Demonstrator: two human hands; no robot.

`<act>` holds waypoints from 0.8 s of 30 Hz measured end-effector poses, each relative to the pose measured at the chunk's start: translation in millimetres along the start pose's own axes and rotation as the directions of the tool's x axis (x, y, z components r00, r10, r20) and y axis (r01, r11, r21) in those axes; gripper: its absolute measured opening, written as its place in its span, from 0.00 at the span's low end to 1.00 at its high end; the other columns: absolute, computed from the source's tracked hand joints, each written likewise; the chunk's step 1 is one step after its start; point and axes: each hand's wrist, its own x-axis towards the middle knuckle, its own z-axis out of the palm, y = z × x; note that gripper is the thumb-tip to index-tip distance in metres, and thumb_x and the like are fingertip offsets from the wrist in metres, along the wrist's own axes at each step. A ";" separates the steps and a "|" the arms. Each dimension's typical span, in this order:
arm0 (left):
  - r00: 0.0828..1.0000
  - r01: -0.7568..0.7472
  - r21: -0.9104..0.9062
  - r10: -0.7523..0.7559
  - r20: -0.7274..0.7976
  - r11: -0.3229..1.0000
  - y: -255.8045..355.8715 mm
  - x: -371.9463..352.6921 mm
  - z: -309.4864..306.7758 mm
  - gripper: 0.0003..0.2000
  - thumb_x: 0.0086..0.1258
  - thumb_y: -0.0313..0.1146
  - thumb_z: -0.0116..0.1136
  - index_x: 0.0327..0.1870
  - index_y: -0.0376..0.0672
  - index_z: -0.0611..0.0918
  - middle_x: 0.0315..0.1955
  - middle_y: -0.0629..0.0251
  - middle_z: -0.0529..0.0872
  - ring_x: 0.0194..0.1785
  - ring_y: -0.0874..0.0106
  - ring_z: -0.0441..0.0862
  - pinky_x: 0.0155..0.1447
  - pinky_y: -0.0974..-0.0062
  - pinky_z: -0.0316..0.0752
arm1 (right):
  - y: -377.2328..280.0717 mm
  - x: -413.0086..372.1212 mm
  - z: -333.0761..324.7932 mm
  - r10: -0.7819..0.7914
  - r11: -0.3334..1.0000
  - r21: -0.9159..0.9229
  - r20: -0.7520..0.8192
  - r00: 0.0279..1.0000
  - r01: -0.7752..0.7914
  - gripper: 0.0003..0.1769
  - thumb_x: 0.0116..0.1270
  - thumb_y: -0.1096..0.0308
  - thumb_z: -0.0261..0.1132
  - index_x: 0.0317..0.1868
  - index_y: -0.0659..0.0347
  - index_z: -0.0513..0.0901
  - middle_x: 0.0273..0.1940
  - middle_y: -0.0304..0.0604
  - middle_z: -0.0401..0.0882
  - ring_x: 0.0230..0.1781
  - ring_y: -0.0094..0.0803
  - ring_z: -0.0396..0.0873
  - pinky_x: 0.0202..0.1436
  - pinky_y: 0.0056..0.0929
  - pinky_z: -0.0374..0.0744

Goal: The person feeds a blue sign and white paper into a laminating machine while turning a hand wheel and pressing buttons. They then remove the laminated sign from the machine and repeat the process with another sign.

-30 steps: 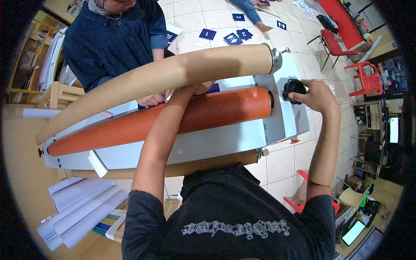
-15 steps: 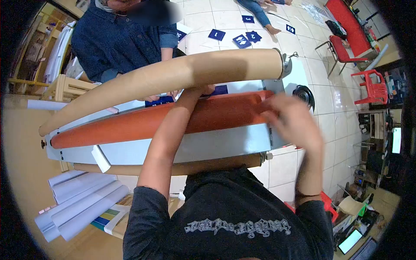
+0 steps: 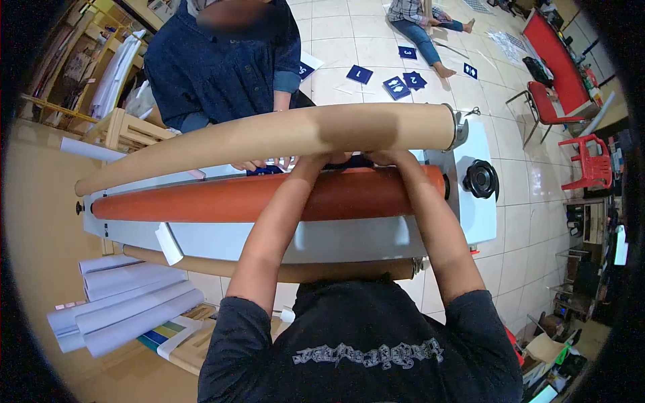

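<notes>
Evidently both arms reach forward in the head view, slanting inward over the orange roller (image 3: 195, 201), with the wrists close under the tan tube (image 3: 235, 141). The left hand (image 3: 338, 158) bends inward to the right; the right hand (image 3: 381, 157) turns in to face it. Between them, a dark blue sign (image 3: 359, 161) shows as a thin strip, just beyond the roller and partly covered by the tube. Both hands are beside that sign (the fingers are mostly hidden), so I cannot tell whether either grip is wide, narrow or holding it. Left of them, a co-worker's hands (image 3: 248, 165) are at another blue sign (image 3: 264, 170). A black handwheel (image 3: 481, 178) sits well apart from the right hand, at the machine's right end.
</notes>
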 end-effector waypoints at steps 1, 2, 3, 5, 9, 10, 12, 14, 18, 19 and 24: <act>1.000 0.010 -0.014 -0.010 0.027 1.000 1.4 0.0 -2.3 0.18 0.75 0.46 0.48 0.53 0.45 0.83 0.54 0.53 0.84 0.59 0.54 0.78 0.67 0.57 0.65 | -7.2 -2.5 -18.8 0.109 0.976 0.160 0.211 0.971 -0.145 0.14 0.67 0.58 0.64 0.47 0.57 0.86 0.45 0.49 0.86 0.48 0.44 0.81 0.55 0.43 0.76; 0.997 0.024 -0.032 -0.022 0.076 0.999 2.6 -0.3 -4.6 0.18 0.75 0.45 0.48 0.53 0.45 0.83 0.54 0.53 0.84 0.59 0.53 0.78 0.67 0.57 0.66 | -15.4 -6.6 -37.2 0.140 0.948 0.230 0.324 0.936 -0.221 0.14 0.67 0.58 0.65 0.47 0.57 0.86 0.44 0.48 0.86 0.47 0.43 0.81 0.53 0.42 0.77; 0.991 0.042 -0.057 -0.035 0.127 0.997 4.6 -0.4 -9.1 0.18 0.75 0.45 0.48 0.52 0.44 0.83 0.53 0.52 0.84 0.58 0.53 0.79 0.66 0.56 0.66 | -27.6 -10.8 -59.8 0.169 0.909 0.278 0.431 0.886 -0.309 0.14 0.66 0.57 0.66 0.46 0.57 0.86 0.42 0.47 0.87 0.45 0.42 0.82 0.52 0.41 0.78; 0.967 0.077 -0.110 -0.047 0.251 0.991 9.0 -1.9 -19.0 0.18 0.75 0.45 0.47 0.51 0.44 0.84 0.52 0.52 0.85 0.58 0.53 0.79 0.66 0.56 0.66 | -62.4 -22.7 -102.1 0.233 0.837 0.360 0.448 0.863 -0.412 0.15 0.65 0.57 0.69 0.46 0.58 0.87 0.40 0.43 0.87 0.42 0.34 0.82 0.47 0.37 0.79; 0.874 0.139 -0.229 -0.011 0.486 0.963 18.3 -9.8 -34.4 0.18 0.76 0.44 0.46 0.50 0.42 0.84 0.52 0.50 0.85 0.57 0.52 0.80 0.65 0.56 0.67 | -42.9 -26.6 -93.5 0.155 0.907 0.306 0.401 0.903 -0.291 0.14 0.66 0.59 0.69 0.47 0.58 0.87 0.41 0.42 0.87 0.41 0.31 0.83 0.45 0.33 0.80; 0.848 0.150 -0.258 0.010 0.529 0.954 19.3 -12.3 -36.5 0.19 0.76 0.44 0.45 0.52 0.42 0.83 0.53 0.50 0.84 0.58 0.52 0.80 0.66 0.56 0.67 | -36.0 -26.5 -87.6 0.083 0.906 0.350 0.404 0.911 -0.238 0.13 0.66 0.61 0.68 0.47 0.59 0.87 0.41 0.42 0.87 0.42 0.32 0.83 0.46 0.34 0.80; 0.792 0.177 -0.317 0.056 0.608 0.932 22.6 -17.9 -37.5 0.20 0.77 0.44 0.43 0.54 0.41 0.82 0.55 0.49 0.83 0.59 0.52 0.79 0.67 0.57 0.66 | -31.1 -29.6 -77.6 0.014 0.902 0.391 0.399 0.917 -0.184 0.13 0.67 0.62 0.67 0.47 0.59 0.86 0.42 0.43 0.87 0.42 0.33 0.83 0.46 0.35 0.80; 0.814 0.238 -0.404 0.046 0.579 0.883 24.5 -21.5 -37.1 0.23 0.78 0.48 0.43 0.59 0.40 0.79 0.57 0.47 0.82 0.61 0.52 0.78 0.71 0.60 0.64 | -34.0 -35.7 -71.1 -0.005 0.913 0.395 0.261 0.965 -0.102 0.10 0.67 0.68 0.64 0.46 0.59 0.86 0.41 0.44 0.87 0.42 0.37 0.84 0.48 0.39 0.80; 0.847 0.079 -0.158 0.017 0.532 0.984 26.7 -3.6 -23.9 0.25 0.77 0.50 0.44 0.63 0.42 0.77 0.61 0.48 0.79 0.65 0.52 0.75 0.74 0.61 0.62 | -34.8 -28.6 -58.5 0.030 0.981 0.182 0.189 0.981 -0.065 0.09 0.65 0.69 0.63 0.44 0.61 0.85 0.40 0.49 0.86 0.43 0.44 0.83 0.49 0.43 0.78; 0.867 0.058 -0.104 0.002 0.499 0.993 26.3 -0.1 -22.0 0.25 0.77 0.50 0.44 0.63 0.42 0.77 0.61 0.48 0.79 0.66 0.52 0.74 0.74 0.61 0.62 | -37.4 -24.9 -56.3 0.090 0.989 0.102 0.170 0.981 -0.108 0.10 0.64 0.67 0.64 0.43 0.61 0.84 0.40 0.51 0.85 0.43 0.46 0.82 0.50 0.43 0.78; 0.973 0.105 0.074 -0.118 0.197 0.992 16.3 17.7 -7.9 0.25 0.77 0.51 0.44 0.63 0.42 0.77 0.61 0.48 0.79 0.66 0.52 0.74 0.74 0.61 0.62 | -43.8 -18.1 -41.8 0.110 0.994 -0.017 0.023 0.994 -0.110 0.12 0.63 0.62 0.66 0.41 0.62 0.84 0.39 0.55 0.84 0.44 0.50 0.81 0.50 0.45 0.77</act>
